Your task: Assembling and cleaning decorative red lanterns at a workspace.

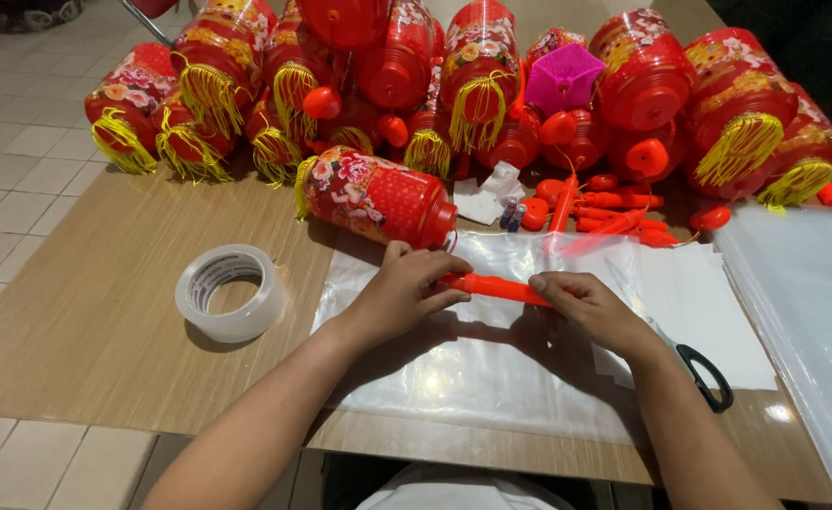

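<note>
Both hands pinch orange stick point(496, 287): left hand point(399, 293) fingers at 9 o'clock end, right hand point(586, 304) at 3. Looks light, stiff plastic; end grips suit it.

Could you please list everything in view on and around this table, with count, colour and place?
Lanterns: over a dozen, red with floral print and yellow tassels; heaped along the far edge, one lying on its side nearer.
Pink lantern top: one, among the heap.
Loose handle sticks: several, red-orange, right of centre.
Tape roll: one, clear, left.
Plastic bags: clear, flat under the hands; a stack at right.
Scissors: one pair, black handles, under the right forearm.
Table: one, wood-grain.
Left hand and right hand: each on an end of an orange stick.
</note>
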